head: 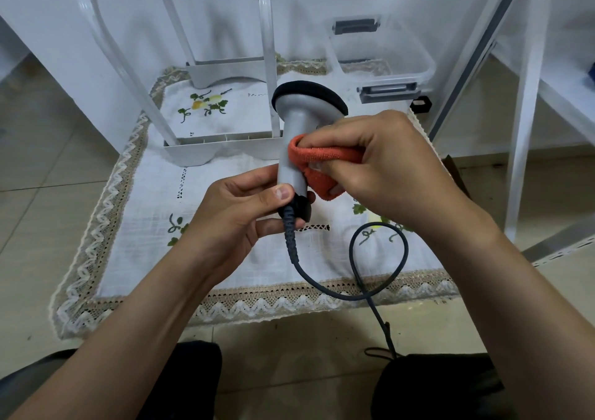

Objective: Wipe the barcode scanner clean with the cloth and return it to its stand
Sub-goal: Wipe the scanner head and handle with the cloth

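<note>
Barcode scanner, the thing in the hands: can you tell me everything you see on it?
The barcode scanner looks like grey plastic, with a slim handle and a wide head edged in black. It points up and away, held above the white tablecloth. The left hand grips the handle's bottom end. The right hand presses a folded orange cloth round the handle's middle. A dark cable, ribbed at the top, hangs from its base and loops over the tablecloth.
</note>
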`<state>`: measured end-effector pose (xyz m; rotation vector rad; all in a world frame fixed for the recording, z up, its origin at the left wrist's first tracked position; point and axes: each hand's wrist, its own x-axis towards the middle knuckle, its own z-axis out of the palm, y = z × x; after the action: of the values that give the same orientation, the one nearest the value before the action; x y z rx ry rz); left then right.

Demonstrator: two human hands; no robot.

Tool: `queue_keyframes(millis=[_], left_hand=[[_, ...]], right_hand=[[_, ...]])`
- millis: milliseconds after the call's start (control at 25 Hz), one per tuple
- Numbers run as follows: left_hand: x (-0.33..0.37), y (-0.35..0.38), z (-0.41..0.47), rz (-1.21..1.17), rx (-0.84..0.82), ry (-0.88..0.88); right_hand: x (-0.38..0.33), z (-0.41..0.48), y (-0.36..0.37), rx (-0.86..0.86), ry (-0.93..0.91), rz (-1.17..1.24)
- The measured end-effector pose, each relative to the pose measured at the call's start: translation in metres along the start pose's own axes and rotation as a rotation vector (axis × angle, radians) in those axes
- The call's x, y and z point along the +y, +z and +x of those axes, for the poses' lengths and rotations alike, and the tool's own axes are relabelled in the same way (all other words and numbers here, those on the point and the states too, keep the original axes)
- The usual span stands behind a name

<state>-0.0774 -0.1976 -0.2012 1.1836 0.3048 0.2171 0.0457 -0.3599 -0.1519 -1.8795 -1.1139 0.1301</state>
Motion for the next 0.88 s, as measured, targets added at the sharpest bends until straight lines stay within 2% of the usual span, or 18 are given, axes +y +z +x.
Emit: queue_keyframes(millis=[240,360,480,800,880], left_hand=[[0.0018,-0.0018,0.0018,-0.008,0.03,0.018],[0.0019,0.001,0.0024,-0.023,0.024,0.01],[0.0019,0.0046,0.0008,-0.023,0.01,0.0],[0.0022,0.0006,0.0019,-0.054,0.068,-0.011],[0.0022,-0.0001,0.0019,-0.056,0.049,-0.015]], right_hand=[[-0.0082,-0.0013,-0.0017,-0.124,0.01,0.02],[-0.0055,-0.0002,-0.0043,0.017,0.043,0.127],[-0.0015,0.001,-0.0013,0.103,0.025,0.078],[-0.0055,-0.0015,-0.0019,-0.132,0.064,0.052],[-0.0071,-0.0012,-0.0058,-0.147,0.082,0.085]])
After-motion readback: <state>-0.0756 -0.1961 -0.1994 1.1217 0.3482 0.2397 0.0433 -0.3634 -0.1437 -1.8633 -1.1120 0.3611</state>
